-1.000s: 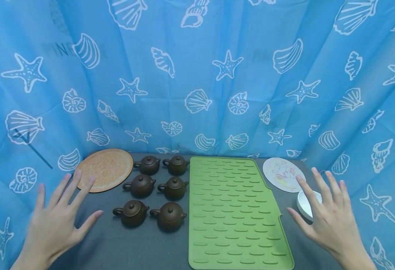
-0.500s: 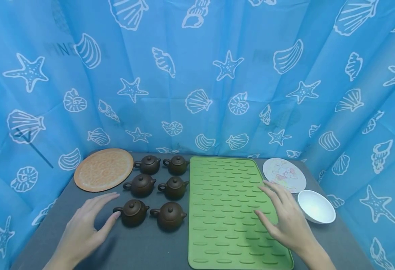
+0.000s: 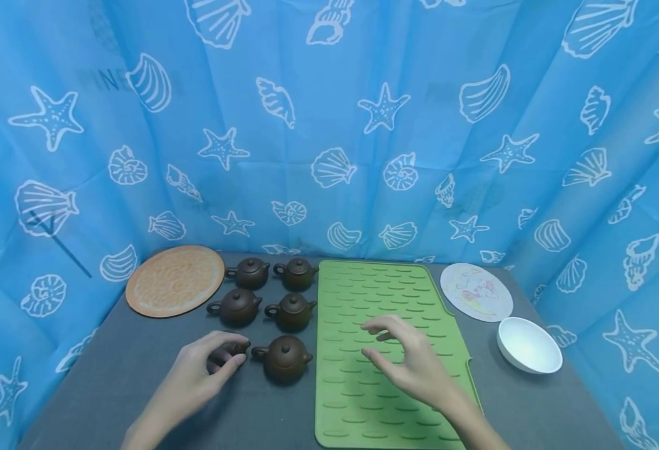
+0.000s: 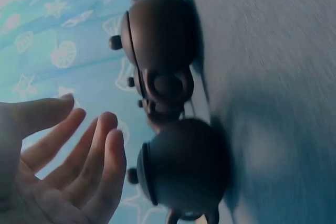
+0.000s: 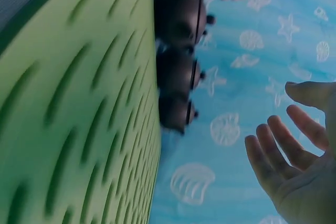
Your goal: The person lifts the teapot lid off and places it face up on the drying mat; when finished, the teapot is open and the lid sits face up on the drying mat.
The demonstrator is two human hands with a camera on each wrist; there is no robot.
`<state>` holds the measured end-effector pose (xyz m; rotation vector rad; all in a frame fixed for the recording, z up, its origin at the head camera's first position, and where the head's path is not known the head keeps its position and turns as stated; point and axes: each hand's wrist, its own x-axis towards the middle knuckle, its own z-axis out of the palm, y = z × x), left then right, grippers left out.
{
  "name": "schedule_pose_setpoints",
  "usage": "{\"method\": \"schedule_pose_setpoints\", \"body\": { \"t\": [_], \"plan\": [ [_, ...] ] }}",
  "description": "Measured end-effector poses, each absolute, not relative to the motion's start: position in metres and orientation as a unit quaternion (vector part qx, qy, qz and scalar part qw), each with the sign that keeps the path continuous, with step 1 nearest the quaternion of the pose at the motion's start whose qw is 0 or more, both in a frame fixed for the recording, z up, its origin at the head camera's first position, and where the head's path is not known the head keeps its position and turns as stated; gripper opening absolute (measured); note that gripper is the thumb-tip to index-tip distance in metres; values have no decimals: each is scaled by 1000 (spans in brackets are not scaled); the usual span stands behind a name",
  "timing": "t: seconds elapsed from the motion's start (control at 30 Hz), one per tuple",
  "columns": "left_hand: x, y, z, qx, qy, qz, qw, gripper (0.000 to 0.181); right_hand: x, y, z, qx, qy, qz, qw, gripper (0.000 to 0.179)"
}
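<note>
Several small dark brown teapots stand in two columns on the grey table. My left hand [image 3: 191,375] hovers over the front left teapot [image 4: 184,169], thumb and fingers apart. In the left wrist view a gap shows between the fingertips and the lid knob [image 4: 132,176]. From the head view the hand covers most of that teapot. To its right sits the front right teapot [image 3: 285,360]. My right hand [image 3: 414,365] is held above the green ridged mat [image 3: 352,387], fingers loosely bent and holding nothing; the right wrist view shows it well off the mat.
A round orange-brown mat [image 3: 174,281] lies at the back left. At the right are a round white mat with a coloured drawing [image 3: 476,292] and a white bowl [image 3: 529,345]. A blue shell-patterned curtain [image 3: 329,125] encloses the back and sides.
Both hands have moved inward. The left hand came right, to over the front left teapot; the right hand moved left from beside the white bowl to over the green mat. The teapots stay put.
</note>
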<state>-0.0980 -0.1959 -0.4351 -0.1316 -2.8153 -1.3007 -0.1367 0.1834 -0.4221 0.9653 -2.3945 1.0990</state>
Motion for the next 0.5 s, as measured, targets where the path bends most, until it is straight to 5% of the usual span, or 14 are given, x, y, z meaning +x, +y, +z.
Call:
{"method": "schedule_pose_setpoints", "body": {
  "t": [0.5],
  "plan": [
    [-119, -171, -451, 38, -873, -483, -54, 28, -160, 96, -435, 293, -802, 512, -95, 26]
  ]
}}
